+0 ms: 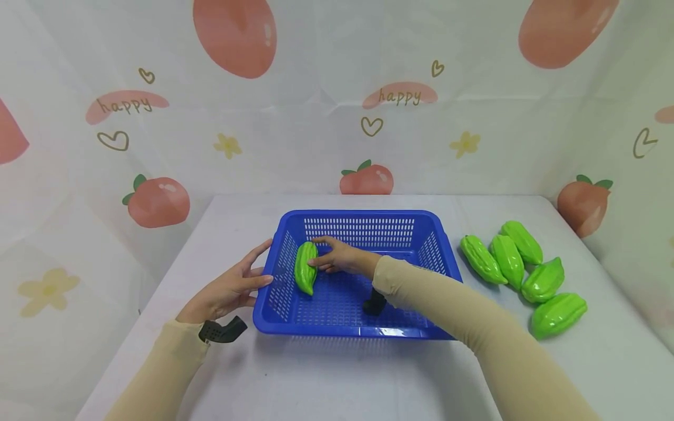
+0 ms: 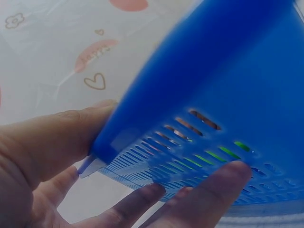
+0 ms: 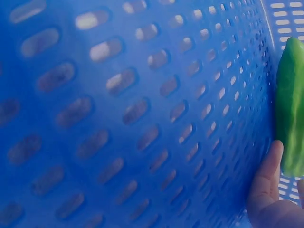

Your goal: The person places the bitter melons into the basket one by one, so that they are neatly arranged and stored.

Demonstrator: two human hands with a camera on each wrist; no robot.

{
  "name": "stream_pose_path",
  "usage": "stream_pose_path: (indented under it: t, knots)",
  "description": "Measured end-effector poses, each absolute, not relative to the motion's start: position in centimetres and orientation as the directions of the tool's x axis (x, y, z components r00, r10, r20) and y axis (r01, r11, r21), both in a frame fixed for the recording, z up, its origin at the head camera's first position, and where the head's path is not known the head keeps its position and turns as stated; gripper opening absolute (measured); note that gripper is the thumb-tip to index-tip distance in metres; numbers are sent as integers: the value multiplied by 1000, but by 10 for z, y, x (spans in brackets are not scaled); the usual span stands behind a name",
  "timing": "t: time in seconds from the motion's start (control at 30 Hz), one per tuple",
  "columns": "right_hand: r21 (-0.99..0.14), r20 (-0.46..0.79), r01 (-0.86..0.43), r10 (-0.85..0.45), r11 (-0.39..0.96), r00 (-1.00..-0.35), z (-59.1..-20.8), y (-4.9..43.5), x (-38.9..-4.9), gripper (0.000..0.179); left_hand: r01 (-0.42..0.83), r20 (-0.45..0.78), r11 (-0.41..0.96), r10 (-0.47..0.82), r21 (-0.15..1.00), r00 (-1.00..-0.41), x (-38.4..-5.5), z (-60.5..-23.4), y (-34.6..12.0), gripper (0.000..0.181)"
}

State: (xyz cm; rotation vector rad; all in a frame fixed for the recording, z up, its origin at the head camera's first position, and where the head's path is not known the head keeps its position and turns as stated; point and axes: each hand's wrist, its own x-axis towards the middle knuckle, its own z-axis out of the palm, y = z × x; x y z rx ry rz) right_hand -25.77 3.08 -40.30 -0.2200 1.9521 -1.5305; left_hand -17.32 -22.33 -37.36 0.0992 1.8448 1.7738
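A glossy green ridged star fruit lies lengthwise inside the blue plastic basket, close along its left wall. My right hand reaches into the basket and pinches this fruit at its right side and far end. In the right wrist view, the thumb touches the lower end of the star fruit; the other fingers are mostly out of frame. My left hand grips the basket's left rim, fingertips against the perforated outer wall. Through the slots, the left wrist view shows bits of green.
Several more green star fruits lie in a loose group on the white table, right of the basket. Behind the table hangs a white printed cloth. My right forearm crosses over the basket's front right rim.
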Motion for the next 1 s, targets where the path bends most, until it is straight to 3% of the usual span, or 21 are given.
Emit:
stream_pose_path:
  t: [0.53, 1.0]
  knots:
    - [-919, -377, 233, -537, 317, -755, -358, 57, -259, 62, -331, -342, 104, 440, 938, -830, -175, -374, -224, 88]
    - [-985, -168, 90, -666, 150, -726, -286, 104, -233, 48, -331, -348, 117, 442, 936, -827, -174, -372, -226, 87]
